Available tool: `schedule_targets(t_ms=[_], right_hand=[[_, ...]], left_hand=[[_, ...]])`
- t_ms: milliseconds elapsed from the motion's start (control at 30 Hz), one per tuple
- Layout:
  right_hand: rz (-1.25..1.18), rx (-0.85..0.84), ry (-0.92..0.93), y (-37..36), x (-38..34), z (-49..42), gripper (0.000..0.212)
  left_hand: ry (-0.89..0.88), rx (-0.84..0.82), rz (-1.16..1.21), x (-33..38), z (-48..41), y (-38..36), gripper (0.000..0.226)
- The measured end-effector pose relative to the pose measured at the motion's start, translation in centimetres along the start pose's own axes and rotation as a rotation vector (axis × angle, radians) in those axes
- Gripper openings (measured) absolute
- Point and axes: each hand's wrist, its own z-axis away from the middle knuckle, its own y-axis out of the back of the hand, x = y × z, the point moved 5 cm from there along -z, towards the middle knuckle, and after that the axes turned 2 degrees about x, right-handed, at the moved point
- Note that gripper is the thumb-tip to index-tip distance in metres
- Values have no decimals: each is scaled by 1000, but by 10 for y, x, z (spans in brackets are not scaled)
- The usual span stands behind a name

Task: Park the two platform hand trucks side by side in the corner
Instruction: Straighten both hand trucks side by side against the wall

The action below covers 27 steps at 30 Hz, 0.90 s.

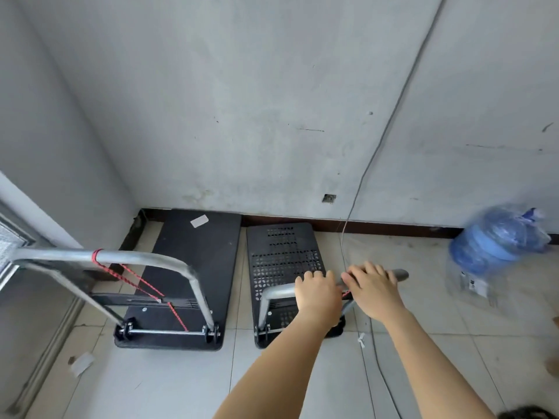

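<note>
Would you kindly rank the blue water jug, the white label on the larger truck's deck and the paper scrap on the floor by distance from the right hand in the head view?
From the right hand:
1. Blue water jug, right, by the wall.
2. White label, left, far end of the deck.
3. Paper scrap, far left on the floor.

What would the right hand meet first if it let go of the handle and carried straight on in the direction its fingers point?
Probably the thin hanging cable, just beyond the right hand; past it, the perforated truck deck. Depth is unclear.

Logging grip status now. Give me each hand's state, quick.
Left hand: closed on the handle of the right truck.
Right hand: closed on the same handle, further right.
</note>
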Motion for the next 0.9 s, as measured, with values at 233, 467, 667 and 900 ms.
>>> schedule_targets(t_ms=[233, 467, 667, 900], right_hand=[[21, 1, -39, -15, -13, -1, 37], [-83, 55, -80, -27, -55, 11, 37], [-112, 54, -115, -28, -76, 24, 38], [-105, 56, -114, -31, -100, 37, 37]], left_hand=[[-95, 53, 152, -22, -2, 0, 31], [-134, 73, 84, -65, 15, 5, 25], [-133, 73, 101, -82, 28, 4, 25], [-122, 67, 96, -101, 45, 5, 25]])
